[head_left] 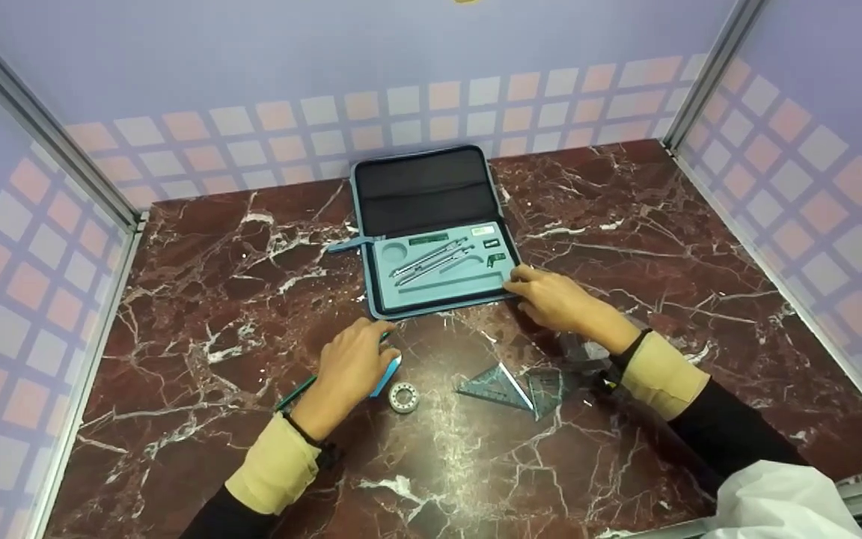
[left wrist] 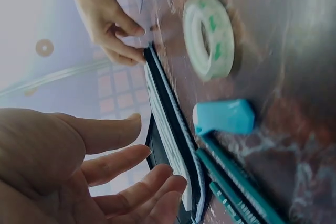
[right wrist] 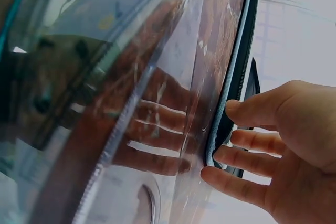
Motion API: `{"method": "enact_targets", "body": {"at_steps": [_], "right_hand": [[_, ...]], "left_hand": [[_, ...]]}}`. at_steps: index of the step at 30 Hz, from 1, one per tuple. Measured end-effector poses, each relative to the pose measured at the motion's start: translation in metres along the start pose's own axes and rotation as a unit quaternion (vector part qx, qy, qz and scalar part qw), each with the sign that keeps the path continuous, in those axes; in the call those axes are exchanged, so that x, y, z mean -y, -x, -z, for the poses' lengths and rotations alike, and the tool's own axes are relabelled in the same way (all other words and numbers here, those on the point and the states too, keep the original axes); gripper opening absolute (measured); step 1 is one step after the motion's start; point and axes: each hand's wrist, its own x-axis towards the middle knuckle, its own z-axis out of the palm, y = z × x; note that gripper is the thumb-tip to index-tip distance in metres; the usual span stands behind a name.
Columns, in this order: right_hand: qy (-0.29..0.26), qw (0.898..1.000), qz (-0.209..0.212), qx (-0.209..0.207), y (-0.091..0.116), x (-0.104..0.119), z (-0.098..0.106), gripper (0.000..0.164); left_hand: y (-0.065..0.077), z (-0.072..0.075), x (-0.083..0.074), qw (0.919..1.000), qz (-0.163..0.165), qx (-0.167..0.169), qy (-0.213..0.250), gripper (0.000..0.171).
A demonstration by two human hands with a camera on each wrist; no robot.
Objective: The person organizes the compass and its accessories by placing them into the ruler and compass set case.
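A blue zip case (head_left: 446, 307) lies unfolded, its black-lined lid tipped back. Two metal compasses (head_left: 431, 262) and small green pieces sit in its light-blue moulded tray (head_left: 416, 294). My right hand (head_left: 554, 299) holds the case's front right corner, thumb on the zipped front edge and fingers at the side, as the right wrist view shows. Just left of the case's front, my left hand (head_left: 352, 359) hovers with loosely spread, bare fingers over green pencils (left wrist: 231, 187) and a blue eraser (left wrist: 226, 116). A roll of clear tape (head_left: 403, 397) lies beside the eraser.
Two transparent set squares (head_left: 498, 388) lie on the marbled tabletop (head_left: 214, 389) in front of the case. Clear plastic (head_left: 584, 350) lies under my right wrist and fills much of the right wrist view. Patterned panels (head_left: 401, 75) enclose the back and sides.
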Motion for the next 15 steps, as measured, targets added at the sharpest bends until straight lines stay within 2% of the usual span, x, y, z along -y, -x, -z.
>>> {"method": "enact_targets", "body": {"at_steps": [7, 15], "right_hand": [[0.007, 1.000, -0.014, 0.026, 0.000, 0.003, 0.001, 0.047], [0.005, 1.000, -0.016, 0.020, 0.001, 0.003, 0.002, 0.048]], "left_hand": [[0.013, -0.013, 0.006, 0.9991, -0.031, -0.022, -0.021, 0.034], [0.020, -0.026, 0.012, 0.9971, -0.051, -0.046, -0.031, 0.033]]}}
